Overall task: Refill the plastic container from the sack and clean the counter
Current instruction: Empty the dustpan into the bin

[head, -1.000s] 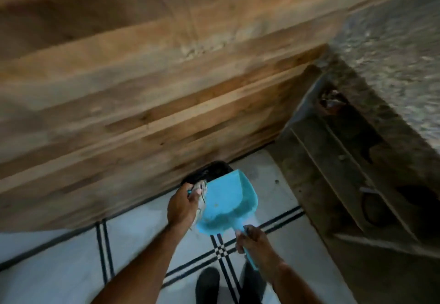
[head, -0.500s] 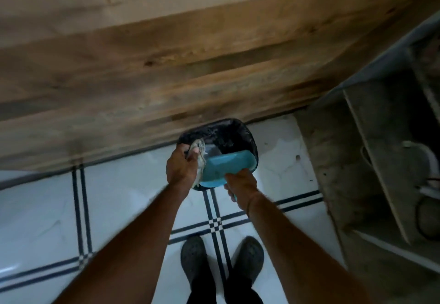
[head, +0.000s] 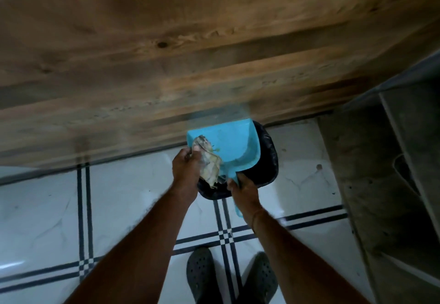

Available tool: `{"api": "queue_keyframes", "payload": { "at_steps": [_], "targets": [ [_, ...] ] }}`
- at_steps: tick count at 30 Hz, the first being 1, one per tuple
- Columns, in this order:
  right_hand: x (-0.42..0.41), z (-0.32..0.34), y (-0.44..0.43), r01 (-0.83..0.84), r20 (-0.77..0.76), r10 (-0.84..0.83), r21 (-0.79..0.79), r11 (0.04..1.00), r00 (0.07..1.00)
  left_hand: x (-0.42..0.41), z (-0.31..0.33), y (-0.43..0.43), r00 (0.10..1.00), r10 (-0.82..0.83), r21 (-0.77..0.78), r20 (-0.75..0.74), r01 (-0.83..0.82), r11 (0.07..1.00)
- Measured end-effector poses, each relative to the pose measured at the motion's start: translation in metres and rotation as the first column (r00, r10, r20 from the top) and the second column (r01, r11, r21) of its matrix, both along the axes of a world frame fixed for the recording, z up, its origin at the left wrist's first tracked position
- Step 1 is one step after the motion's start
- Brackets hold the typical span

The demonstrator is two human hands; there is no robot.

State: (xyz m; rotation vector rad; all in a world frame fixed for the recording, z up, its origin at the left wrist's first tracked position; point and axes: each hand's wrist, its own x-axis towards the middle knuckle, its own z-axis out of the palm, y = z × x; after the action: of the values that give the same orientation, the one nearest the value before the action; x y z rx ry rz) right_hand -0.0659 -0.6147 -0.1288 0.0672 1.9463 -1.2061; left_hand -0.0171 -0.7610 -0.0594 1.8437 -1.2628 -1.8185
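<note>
A light blue dustpan (head: 227,146) hangs over a black-lined bin (head: 267,158) that stands on the floor by the wooden wall. My right hand (head: 244,190) grips the dustpan's handle at its near end. My left hand (head: 187,166) holds a crumpled, dirty cloth (head: 208,160) against the pan's left inner side. A few small green bits lie on the pan's surface beside the cloth. The bin's inside is mostly hidden by the pan. No sack or plastic container is in view.
A wooden plank wall (head: 190,53) fills the upper half. White floor tiles with dark stripe lines (head: 83,208) run beneath me. My two dark clogs (head: 202,272) stand below the bin. Grey concrete shelving (head: 392,160) rises at the right.
The dustpan has come back up from its tipped pose into the bin, its open face now showing. My left hand with the cloth now lies on the pan's inner side.
</note>
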Motion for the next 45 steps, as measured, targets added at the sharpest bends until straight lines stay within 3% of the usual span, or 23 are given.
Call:
{"api": "queue_keyframes", "payload": {
  "at_steps": [2,6,8,10,12,14,17,22,27,31,33,36,40,45],
  "targets": [
    [0.003,-0.028,0.0,-0.049,-0.087,0.063,0.162,0.986,0.994,0.002,-0.011,-0.001,1.0,0.028,0.041,-0.01,-0.028,0.999],
    [0.005,-0.11,0.01,-0.133,-0.111,0.181,0.341,0.93,0.977,0.006,-0.023,-0.003,0.998,0.049,0.097,-0.046,-0.045,0.994],
    [-0.002,-0.082,0.005,-0.182,-0.103,0.244,0.414,0.892,0.964,0.007,-0.021,-0.001,0.996,0.033,0.129,-0.087,-0.022,0.991],
    [-0.008,-0.043,0.002,-0.127,-0.17,0.222,0.44,0.889,0.96,0.008,-0.011,0.0,0.993,0.006,0.157,-0.118,0.013,0.988],
    [-0.012,-0.006,0.005,-0.03,-0.212,0.094,0.287,0.958,0.973,0.01,0.005,0.003,0.993,-0.043,0.187,-0.114,0.063,0.98],
    [-0.009,0.042,0.009,0.102,-0.037,-0.103,-0.044,0.994,0.994,0.013,0.031,0.007,0.987,-0.094,0.242,-0.127,0.123,0.963],
    [-0.01,0.127,0.018,0.049,0.145,-0.003,-0.315,0.948,0.989,0.017,0.081,0.016,0.957,-0.191,0.338,-0.217,0.257,0.905],
    [-0.023,0.279,0.041,-0.182,0.066,0.243,-0.484,0.856,0.968,0.014,0.212,0.04,0.895,-0.269,0.417,-0.356,0.41,0.811],
    [-0.017,0.419,0.071,-0.18,-0.032,0.188,-0.476,0.861,0.982,0.014,0.345,0.063,0.861,-0.253,0.476,-0.441,0.463,0.747],
    [-0.002,0.502,0.101,-0.006,-0.046,-0.018,-0.488,0.873,0.999,0.016,0.442,0.089,0.654,-0.449,0.282,-0.609,0.707,0.648],
    [0.003,0.537,0.117,0.083,-0.052,-0.129,-0.521,0.849,0.99,0.012,0.483,0.105,0.574,-0.577,0.113,-0.582,0.759,0.642],
    [0.005,0.58,0.142,0.175,-0.077,-0.262,-0.56,0.81,0.962,-0.003,0.525,0.13,0.56,-0.673,-0.071,-0.483,0.741,0.668],
    [-0.008,0.615,0.172,0.289,-0.086,-0.419,-0.6,0.746,0.904,-0.032,0.563,0.163,0.566,-0.701,-0.14,-0.434,0.726,0.673],
    [-0.037,0.645,0.225,0.335,-0.079,-0.506,-0.66,0.672,0.859,-0.081,0.592,0.218,0.501,-0.764,-0.239,-0.406,0.749,0.618]
  ]
}}
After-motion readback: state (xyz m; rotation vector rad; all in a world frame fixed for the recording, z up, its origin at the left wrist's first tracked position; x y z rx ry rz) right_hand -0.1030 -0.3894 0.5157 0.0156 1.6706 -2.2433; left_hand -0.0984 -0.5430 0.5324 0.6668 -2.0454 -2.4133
